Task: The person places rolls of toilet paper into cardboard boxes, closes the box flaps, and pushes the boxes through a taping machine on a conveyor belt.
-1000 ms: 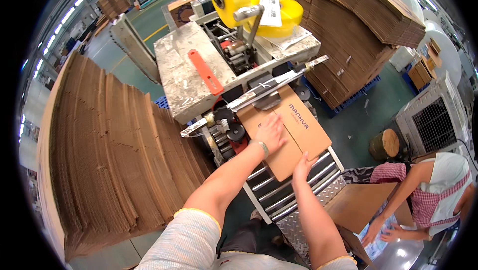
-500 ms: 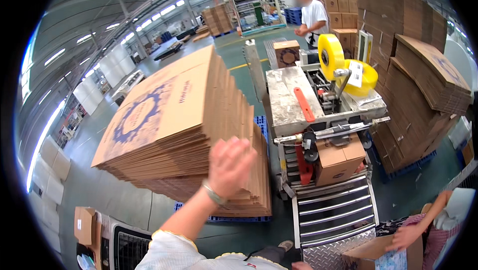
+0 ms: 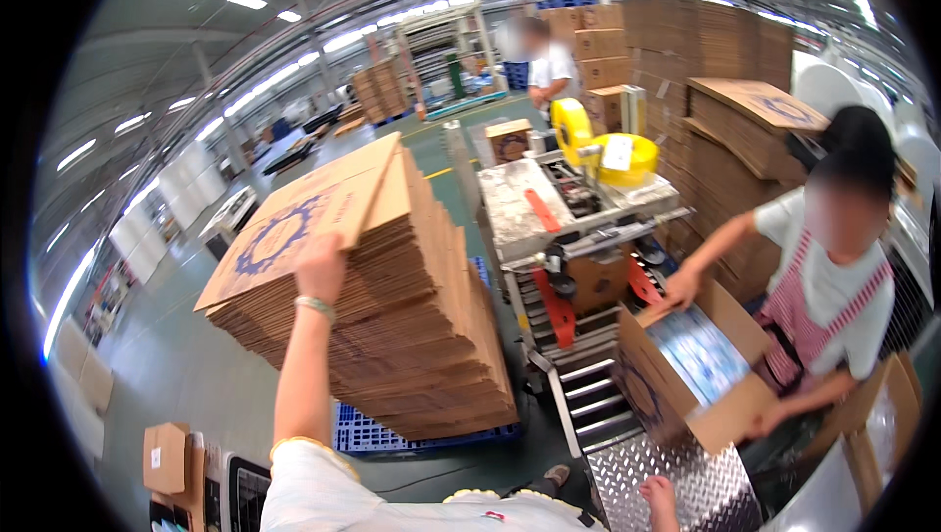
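A flat cardboard sheet [image 3: 314, 213] tops a tall stack of flattened cartons [image 3: 392, 336], its near edge lifted and pinched by the left hand [image 3: 321, 267]. To the right of the stack stands a taping machine [image 3: 578, 208]. The right hand [image 3: 659, 498] rests low beside a steel plate [image 3: 676, 478]; its grip cannot be told.

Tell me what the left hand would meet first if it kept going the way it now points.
Nothing new: the left hand already rests on the top flattened carton of the cardboard stack, pointing up along its printed face. Beyond it looks like open floor, though depth is unclear.
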Available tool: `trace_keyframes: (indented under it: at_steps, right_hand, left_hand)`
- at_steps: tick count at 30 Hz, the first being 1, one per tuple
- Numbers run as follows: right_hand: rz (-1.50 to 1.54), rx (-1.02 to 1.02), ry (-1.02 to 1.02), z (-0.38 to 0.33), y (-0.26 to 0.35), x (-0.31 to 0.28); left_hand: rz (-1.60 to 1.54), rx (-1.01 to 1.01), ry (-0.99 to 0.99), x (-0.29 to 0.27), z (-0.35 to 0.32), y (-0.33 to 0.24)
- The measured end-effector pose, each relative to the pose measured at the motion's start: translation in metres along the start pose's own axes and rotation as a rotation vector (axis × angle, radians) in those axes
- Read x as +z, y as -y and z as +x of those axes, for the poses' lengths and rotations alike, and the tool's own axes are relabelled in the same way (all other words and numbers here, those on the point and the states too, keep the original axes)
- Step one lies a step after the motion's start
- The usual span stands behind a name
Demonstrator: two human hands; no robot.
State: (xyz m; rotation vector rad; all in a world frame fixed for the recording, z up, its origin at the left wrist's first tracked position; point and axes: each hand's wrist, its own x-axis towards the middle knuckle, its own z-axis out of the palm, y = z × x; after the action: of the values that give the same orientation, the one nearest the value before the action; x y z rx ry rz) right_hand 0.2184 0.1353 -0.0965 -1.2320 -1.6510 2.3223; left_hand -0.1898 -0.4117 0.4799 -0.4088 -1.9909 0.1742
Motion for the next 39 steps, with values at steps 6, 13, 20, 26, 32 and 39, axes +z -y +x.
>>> trace_keyframes:
  at_steps: [6,13,20,26,32,39]
  right_hand:
    - [0.163,-0.043,0.001,-0.103,0.012,0.030]
    - [-0.577,-0.741,0.058,-0.226,0.143,0.066]
    - [-0.773,-0.711,-0.282,-0.360,0.176,0.020]
    - [-1.086,-0.697,-0.635,-0.410,0.210,-0.005]
    - [-1.032,-0.332,-0.286,-0.383,0.206,0.023]
    - [-0.537,0.010,0.042,-0.372,0.167,0.018]
  left_hand:
    - [-0.173,0.236,-0.304,-0.166,0.063,-0.111]
    - [-0.608,1.002,-0.562,-0.309,0.072,-0.282]
    - [-1.555,0.416,-0.157,-0.211,0.078,-0.355]
    - [-1.899,-0.783,0.153,-0.019,-0.045,-0.429]
    - [-1.848,-0.709,0.796,-0.051,-0.176,-0.512]
    - [-2.122,-0.574,1.036,-0.048,-0.216,-0.467]
